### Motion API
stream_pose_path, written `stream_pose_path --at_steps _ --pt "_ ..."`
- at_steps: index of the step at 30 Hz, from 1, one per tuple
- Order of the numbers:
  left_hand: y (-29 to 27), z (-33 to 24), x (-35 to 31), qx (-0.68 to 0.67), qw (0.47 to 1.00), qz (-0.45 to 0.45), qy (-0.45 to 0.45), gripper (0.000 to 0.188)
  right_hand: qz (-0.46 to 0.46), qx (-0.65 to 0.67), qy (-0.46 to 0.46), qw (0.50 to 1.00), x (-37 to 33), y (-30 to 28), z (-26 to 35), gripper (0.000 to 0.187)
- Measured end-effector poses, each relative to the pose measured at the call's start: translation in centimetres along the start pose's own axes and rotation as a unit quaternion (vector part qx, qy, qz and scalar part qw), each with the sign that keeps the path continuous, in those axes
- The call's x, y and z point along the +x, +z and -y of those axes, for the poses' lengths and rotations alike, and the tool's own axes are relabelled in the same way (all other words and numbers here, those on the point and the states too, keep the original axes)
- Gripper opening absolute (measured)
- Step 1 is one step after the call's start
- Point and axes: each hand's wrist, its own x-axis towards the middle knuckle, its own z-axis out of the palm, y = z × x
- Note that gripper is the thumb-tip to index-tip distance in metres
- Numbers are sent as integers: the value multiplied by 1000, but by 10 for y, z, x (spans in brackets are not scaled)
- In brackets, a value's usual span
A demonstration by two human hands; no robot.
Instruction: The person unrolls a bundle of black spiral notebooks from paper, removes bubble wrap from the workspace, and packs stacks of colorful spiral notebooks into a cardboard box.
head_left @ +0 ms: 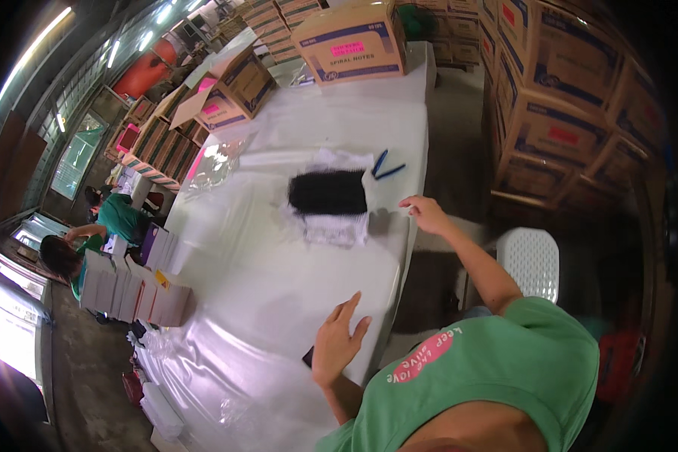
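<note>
evidently both bare hands are empty, off the black rectangular bundle with comb-like edges (pixel 328 192).
the bundle lies on a crumpled white sheet (pixel 331 232) near the right edge of the long white-covered desk (pixel 264 226). the right hand (pixel 426 215) is nearer it, out past its right side, fingers partly curled in a fairly narrow grip holding nothing; the left hand (pixel 337 343) is well apart, lower down, its grip wide, thumb spread from straight fingers. a pair of slim blue-handled pliers (pixel 384 167) lies splayed just beside the sheet, untouched. the step in hand looks like placing the hands around the work; handling the bundle would call for both hands coming in and keeping its ridged edges aligned.
</note>
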Motion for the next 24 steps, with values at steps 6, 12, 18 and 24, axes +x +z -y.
stream_pose_path --at_steps 6,12,18,24 --pt "33 -45 97 -24 1000 12 -4 47 66 -144 -47 986 99 15 -81 30" --pt "36 -63 154 32 997 -1 -68 48 154 -233 10 960 149 -9 -76 26" --pt "31 -91 244 -32 999 2 -5 48 117 -339 -258 897 191 -9 -105 19" --pt "11 -89 344 -35 994 -78 75 44 62 -225 -337 912 302 -93 -97 15"
